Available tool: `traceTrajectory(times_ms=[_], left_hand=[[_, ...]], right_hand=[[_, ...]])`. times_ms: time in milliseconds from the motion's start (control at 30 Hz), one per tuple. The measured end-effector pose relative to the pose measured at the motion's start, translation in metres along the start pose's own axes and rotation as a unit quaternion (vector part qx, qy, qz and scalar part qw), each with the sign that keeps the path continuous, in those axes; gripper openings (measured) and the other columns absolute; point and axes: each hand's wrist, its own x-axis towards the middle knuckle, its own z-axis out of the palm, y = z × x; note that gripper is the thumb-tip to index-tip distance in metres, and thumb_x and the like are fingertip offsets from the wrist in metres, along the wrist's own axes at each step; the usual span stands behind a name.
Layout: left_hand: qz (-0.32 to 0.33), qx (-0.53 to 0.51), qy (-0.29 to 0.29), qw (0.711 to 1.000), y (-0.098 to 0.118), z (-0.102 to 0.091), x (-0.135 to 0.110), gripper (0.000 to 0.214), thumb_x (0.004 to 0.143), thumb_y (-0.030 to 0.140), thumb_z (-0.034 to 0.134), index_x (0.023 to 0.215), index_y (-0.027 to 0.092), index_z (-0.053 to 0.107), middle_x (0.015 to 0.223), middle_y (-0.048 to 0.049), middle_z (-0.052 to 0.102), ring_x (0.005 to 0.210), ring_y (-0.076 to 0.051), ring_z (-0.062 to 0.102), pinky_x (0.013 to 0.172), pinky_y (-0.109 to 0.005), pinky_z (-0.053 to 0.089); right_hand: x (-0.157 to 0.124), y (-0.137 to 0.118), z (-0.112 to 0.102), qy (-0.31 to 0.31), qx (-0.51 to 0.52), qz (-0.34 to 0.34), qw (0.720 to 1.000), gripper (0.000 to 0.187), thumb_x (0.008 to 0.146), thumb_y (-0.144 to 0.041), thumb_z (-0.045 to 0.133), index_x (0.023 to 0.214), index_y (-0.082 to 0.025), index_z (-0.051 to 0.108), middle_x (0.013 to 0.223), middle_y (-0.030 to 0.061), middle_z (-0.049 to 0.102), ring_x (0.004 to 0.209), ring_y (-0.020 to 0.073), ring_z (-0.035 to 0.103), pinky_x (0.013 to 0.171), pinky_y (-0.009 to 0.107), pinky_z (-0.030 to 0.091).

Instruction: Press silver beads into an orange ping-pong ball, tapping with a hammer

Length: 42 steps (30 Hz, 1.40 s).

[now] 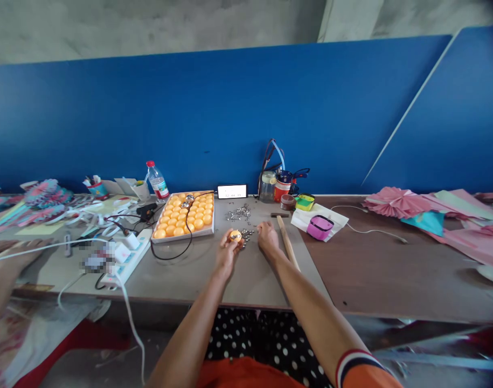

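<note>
My left hand is closed round an orange ball with a small metal piece on its top. My right hand rests on the table beside it, fingers curled down by a small heap of metal bits; whether it holds one I cannot make out. A larger pile of the same metal bits lies further back. To the left stands a white tray filled with several orange balls, with a black cable looped over it.
A wooden-handled hammer lies right of my right hand. A phone, jars, a red cup and a pink pouch sit at the back. A power strip, bottle and pink paper fans lie around. Another person's arm is at far left.
</note>
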Motion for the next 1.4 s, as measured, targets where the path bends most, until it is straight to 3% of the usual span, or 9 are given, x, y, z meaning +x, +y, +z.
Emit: traceTrajectory(times_ms=[100,200,367,533,633,733,967,1233,1400], left_hand=[[-0.006,-0.008,-0.004,1.000,0.001,0.000,-0.001,0.054,0.060,0.018,0.072,0.111,0.018,0.056,0.088,-0.0032,0.066,0.073,-0.016,0.066,0.075,-0.031,0.050],[-0.009,-0.006,-0.010,1.000,0.002,0.002,-0.002,0.053,0.058,0.020,0.074,0.108,0.018,0.057,0.090,-0.0035,0.067,0.073,-0.016,0.066,0.076,-0.031,0.049],[-0.009,-0.011,-0.018,1.000,0.006,0.005,-0.005,0.054,0.057,0.024,0.076,0.106,0.019,0.056,0.085,-0.0018,0.068,0.070,-0.015,0.066,0.073,-0.029,0.048],[-0.014,-0.018,-0.031,0.999,0.007,0.003,-0.006,0.055,0.057,0.025,0.077,0.107,0.019,0.055,0.081,-0.0008,0.068,0.069,-0.014,0.066,0.071,-0.028,0.049],[-0.015,-0.021,-0.045,0.999,0.007,0.002,-0.005,0.052,0.060,0.025,0.076,0.107,0.020,0.056,0.081,-0.0008,0.068,0.069,-0.014,0.066,0.071,-0.029,0.049],[-0.020,-0.035,-0.058,0.998,0.007,0.001,-0.005,0.048,0.061,0.024,0.075,0.105,0.020,0.057,0.083,-0.0012,0.069,0.071,-0.015,0.066,0.075,-0.031,0.049],[-0.041,-0.045,-0.086,0.994,0.009,0.001,-0.007,0.043,0.063,0.022,0.074,0.104,0.018,0.059,0.084,-0.0031,0.070,0.074,-0.016,0.065,0.074,-0.031,0.049],[-0.045,-0.044,-0.115,0.991,0.009,0.000,-0.007,0.041,0.065,0.020,0.072,0.105,0.019,0.062,0.091,-0.0037,0.070,0.079,-0.016,0.064,0.077,-0.031,0.047],[-0.037,-0.055,-0.136,0.989,0.012,0.001,-0.009,0.037,0.068,0.022,0.070,0.104,0.022,0.062,0.091,-0.0023,0.069,0.081,-0.015,0.064,0.078,-0.030,0.047]], right_hand=[[-0.008,-0.004,-0.007,0.047,0.094,-0.007,0.994,0.027,0.086,-0.019,0.035,0.096,-0.012,0.058,0.093,0.0111,0.063,0.079,0.0160,0.059,0.073,0.027,0.045],[-0.017,-0.012,-0.009,0.052,0.241,-0.014,0.969,0.024,0.085,-0.029,0.038,0.089,-0.016,0.059,0.064,0.0002,0.059,0.054,0.0120,0.053,0.059,0.023,0.043],[-0.028,-0.023,0.002,-0.030,0.469,0.014,0.882,0.029,0.073,-0.043,0.055,0.081,-0.016,0.063,0.046,-0.0060,0.044,0.045,0.0100,0.040,0.048,0.022,0.034],[-0.032,-0.018,-0.004,-0.153,0.627,0.060,0.762,0.031,0.063,-0.034,0.067,0.087,-0.015,0.064,0.060,-0.0037,0.057,0.052,0.0086,0.049,0.054,0.023,0.039],[-0.033,-0.017,-0.014,-0.186,0.675,0.067,0.711,0.029,0.060,-0.028,0.070,0.085,-0.017,0.061,0.064,-0.0042,0.059,0.050,0.0065,0.048,0.053,0.021,0.039],[-0.035,-0.018,-0.016,-0.213,0.682,0.068,0.696,0.026,0.061,-0.027,0.071,0.082,-0.018,0.058,0.063,-0.0045,0.059,0.048,0.0065,0.046,0.050,0.020,0.038],[-0.038,-0.017,-0.004,-0.245,0.672,0.035,0.698,0.022,0.061,-0.029,0.074,0.070,-0.018,0.058,0.058,-0.0061,0.052,0.050,0.0058,0.041,0.053,0.021,0.036],[-0.038,-0.016,-0.002,-0.256,0.703,0.035,0.663,0.020,0.060,-0.027,0.078,0.068,-0.018,0.062,0.062,-0.0041,0.056,0.051,0.0057,0.039,0.052,0.021,0.033],[-0.038,-0.011,-0.007,-0.273,0.734,0.025,0.621,0.016,0.066,-0.025,0.075,0.072,-0.019,0.062,0.069,-0.0036,0.057,0.055,0.0057,0.043,0.057,0.021,0.037]])
